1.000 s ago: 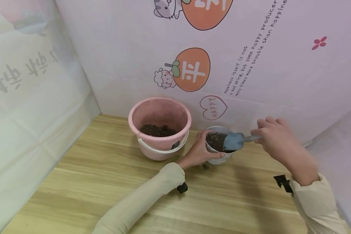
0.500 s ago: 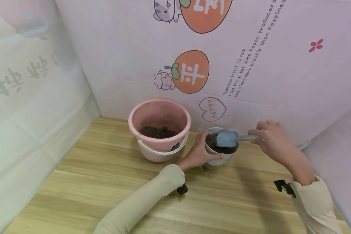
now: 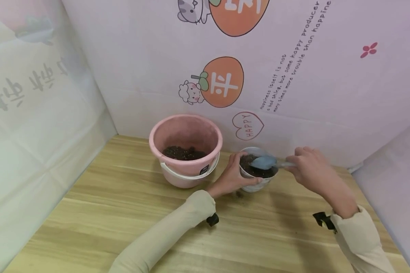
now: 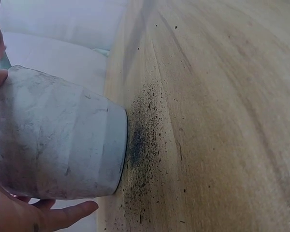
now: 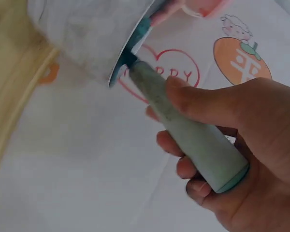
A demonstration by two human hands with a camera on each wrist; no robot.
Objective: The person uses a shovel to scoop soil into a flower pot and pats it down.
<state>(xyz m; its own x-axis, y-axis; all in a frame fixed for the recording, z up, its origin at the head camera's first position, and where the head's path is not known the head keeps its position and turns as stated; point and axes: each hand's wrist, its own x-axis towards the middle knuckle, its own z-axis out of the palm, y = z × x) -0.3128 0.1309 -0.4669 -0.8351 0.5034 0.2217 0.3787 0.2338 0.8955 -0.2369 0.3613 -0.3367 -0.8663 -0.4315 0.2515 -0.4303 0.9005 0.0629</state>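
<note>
A whitish flower pot (image 4: 63, 135) with dark soil (image 3: 264, 173) in it stands on the wooden table. My left hand (image 3: 230, 177) grips the pot round its near left side, thumb along the front below the rim. In my right hand (image 3: 312, 168) is a small trowel with a blue-grey blade (image 3: 264, 162). The right wrist view shows the fingers wrapped round its pale green handle (image 5: 188, 130), the thumb lying along the top. The blade dips inside the pot's rim, over the soil, its back facing up.
Left of the pot stands a pink bucket (image 3: 186, 163) with dark soil and a white handle (image 3: 188, 176). Soil crumbs (image 4: 142, 150) lie scattered on the table (image 3: 123, 212) beside the pot's base. A printed white sheet (image 3: 140, 68) hangs close behind.
The trowel blade has moved left from the pot's right rim to over its soil and tipped. My right hand has shifted left and slightly down. My left hand stays on the pot.
</note>
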